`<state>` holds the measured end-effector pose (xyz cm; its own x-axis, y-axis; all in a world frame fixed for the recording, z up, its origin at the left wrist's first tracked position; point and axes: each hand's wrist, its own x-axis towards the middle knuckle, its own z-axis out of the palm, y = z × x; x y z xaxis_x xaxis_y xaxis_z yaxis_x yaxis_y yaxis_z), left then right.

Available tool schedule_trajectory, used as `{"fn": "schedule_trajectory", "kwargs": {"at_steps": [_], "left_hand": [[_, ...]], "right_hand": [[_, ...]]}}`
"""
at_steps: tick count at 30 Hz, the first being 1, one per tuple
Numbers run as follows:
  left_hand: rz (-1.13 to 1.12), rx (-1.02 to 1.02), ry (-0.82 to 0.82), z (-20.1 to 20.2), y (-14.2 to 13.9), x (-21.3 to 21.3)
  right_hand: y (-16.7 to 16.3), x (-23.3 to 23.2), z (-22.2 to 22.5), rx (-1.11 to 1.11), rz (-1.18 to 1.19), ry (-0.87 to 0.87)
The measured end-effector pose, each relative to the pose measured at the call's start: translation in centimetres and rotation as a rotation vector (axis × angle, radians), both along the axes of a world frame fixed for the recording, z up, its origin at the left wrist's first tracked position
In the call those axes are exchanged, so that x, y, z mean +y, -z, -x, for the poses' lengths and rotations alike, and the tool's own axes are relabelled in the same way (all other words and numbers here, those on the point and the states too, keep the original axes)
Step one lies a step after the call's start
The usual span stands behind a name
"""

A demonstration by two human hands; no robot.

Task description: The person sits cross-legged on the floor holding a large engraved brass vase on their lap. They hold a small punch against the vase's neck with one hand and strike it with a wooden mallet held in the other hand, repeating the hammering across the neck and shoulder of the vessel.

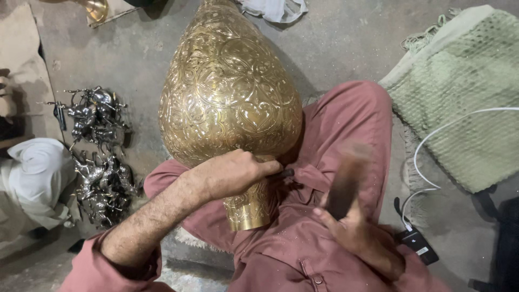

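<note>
Landmark: large engraved brass teardrop-shaped vessel, which lay across the person's lap on the red-brown trousers, narrow neck toward the body, wide end out over the grey concrete floor.

Far left of the vessel: white cloth bundle on the floor. Between it and the vessel: pile of small dark silvery metal animal figurines, well apart from the vessel.

Left hand rested against the vessel's lower body just above the neck, fingers closed around a thin dark metal punch whose end stuck out to the right of the fist. Punch tip hidden; contact with the brass could not be confirmed.

Right of the neck: right hand wrapped shut around the handle of a dark hammer, raised and motion-blurred, clear of the vessel.

Further right: small black charger block on the floor with a white cable running up over a pale green woven mat.

Above the vessel: crumpled white rag.
</note>
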<state>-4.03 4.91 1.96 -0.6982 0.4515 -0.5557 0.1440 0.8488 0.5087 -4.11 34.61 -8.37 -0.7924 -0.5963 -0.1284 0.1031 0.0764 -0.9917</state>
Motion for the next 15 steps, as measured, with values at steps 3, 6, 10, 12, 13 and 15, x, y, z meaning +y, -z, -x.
{"fn": "schedule_trajectory", "kwargs": {"at_steps": [3,6,10,12,13,15], "left_hand": [[0.074,-0.122,0.015,0.31,-0.13,0.16],[0.079,-0.079,0.015,0.35,-0.55,0.16],[0.034,-0.066,-0.024,0.5,-0.8,0.29],[0.025,-0.021,-0.003,0.55,-0.84,0.11],[0.028,-0.058,-0.018,0.56,-0.77,0.15],[0.039,-0.127,-0.045,0.54,-0.63,0.1]], "right_hand": [[0.12,0.05,-0.04,-0.205,-0.477,-0.248],[0.1,0.01,-0.06,-0.146,0.007,-0.001],[-0.15,-0.03,0.12,-0.169,-0.379,-0.17],[-0.23,-0.14,0.09,-0.069,0.045,0.031],[-0.22,-0.15,0.11,-0.15,-0.198,-0.079],[-0.1,-0.2,0.05,-0.303,-0.683,-0.292]]}}
